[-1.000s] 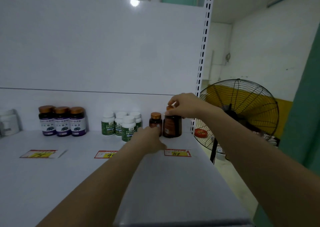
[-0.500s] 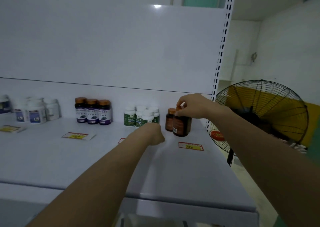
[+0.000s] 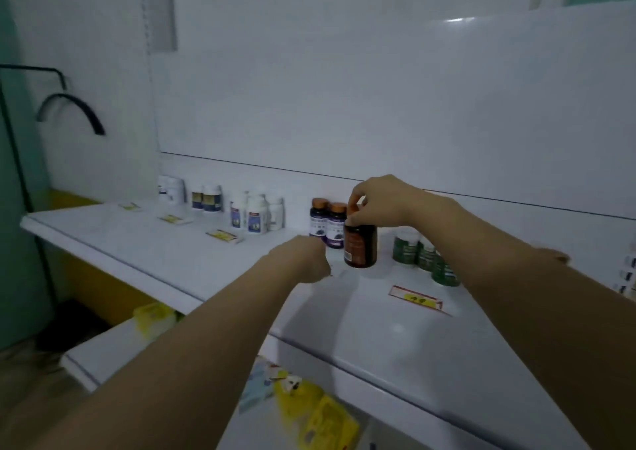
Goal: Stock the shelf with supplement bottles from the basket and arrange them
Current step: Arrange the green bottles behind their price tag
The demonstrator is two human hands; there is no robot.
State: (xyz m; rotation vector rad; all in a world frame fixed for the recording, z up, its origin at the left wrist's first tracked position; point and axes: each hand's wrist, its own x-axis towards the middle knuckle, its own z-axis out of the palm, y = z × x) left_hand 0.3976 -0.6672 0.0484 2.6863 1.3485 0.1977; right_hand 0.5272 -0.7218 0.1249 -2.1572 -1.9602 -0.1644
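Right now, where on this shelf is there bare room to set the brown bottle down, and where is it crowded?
Bare shelf runs along the front, around the red price tag and left toward the yellow tags. The back row is crowded: purple-label bottles sit just behind the brown bottle in the right hand; green-label bottles flank its right.

Right hand (image 3: 382, 198) seemingly carried brown bottle (image 3: 360, 245) leftward, beside purple-labelled bottles (image 3: 327, 222).
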